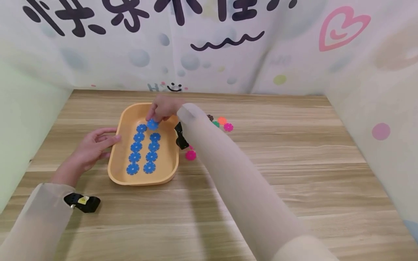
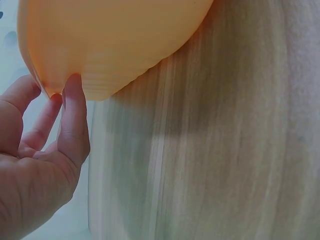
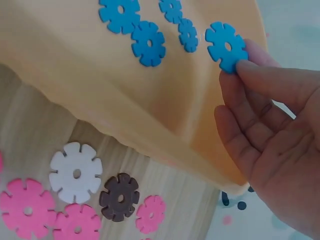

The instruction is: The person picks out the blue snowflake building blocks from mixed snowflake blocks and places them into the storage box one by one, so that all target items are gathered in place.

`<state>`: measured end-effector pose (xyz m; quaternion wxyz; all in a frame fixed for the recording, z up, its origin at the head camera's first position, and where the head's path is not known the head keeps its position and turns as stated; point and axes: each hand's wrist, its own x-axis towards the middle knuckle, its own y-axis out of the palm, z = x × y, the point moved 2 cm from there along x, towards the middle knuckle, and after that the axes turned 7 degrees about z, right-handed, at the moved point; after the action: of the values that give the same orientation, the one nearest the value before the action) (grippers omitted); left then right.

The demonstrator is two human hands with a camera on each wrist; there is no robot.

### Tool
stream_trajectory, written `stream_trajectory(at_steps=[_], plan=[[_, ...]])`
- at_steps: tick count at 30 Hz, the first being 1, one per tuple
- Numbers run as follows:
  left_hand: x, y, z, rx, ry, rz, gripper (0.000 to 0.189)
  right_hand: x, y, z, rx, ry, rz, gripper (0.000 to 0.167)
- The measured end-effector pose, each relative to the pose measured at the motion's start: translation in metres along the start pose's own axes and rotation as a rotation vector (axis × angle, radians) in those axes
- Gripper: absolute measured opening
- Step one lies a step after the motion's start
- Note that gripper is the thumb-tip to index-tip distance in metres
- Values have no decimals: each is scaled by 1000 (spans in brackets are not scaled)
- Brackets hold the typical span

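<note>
In the head view a yellow-orange tray holds two columns of blue notched plastic discs, laid edge to edge. My right hand is over the tray's far end and pinches a blue disc between thumb and fingers. That disc is above the top of the right-hand column, raised off the tray floor in the right wrist view. At the tray's left side my left hand grips the rim, thumb over the edge and fingers along the outer wall.
Right of the tray, partly hidden by my right sleeve, loose discs lie on the wooden table: pink, orange, green, brown and white. A printed cloth stands behind the table.
</note>
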<state>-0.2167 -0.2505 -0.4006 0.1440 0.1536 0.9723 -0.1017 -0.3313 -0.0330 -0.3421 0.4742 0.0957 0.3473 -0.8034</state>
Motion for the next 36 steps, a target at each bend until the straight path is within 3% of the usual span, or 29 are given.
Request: stream_trajectory(at_steps=[11,21,28,36], plan=[[-1,1,1,-1,-8,7,24,21,7,-1,-27,108,-90,24],[0,-1,1,9,-8,0,27,35,12,1,-88,251,-136,13],[1,-2,1,21,1,-1,32,37,8,-3,-150,305,-133,9],[1,-1,0,33,-5,-9,39,46,8,-10,-180,336,-207,9]])
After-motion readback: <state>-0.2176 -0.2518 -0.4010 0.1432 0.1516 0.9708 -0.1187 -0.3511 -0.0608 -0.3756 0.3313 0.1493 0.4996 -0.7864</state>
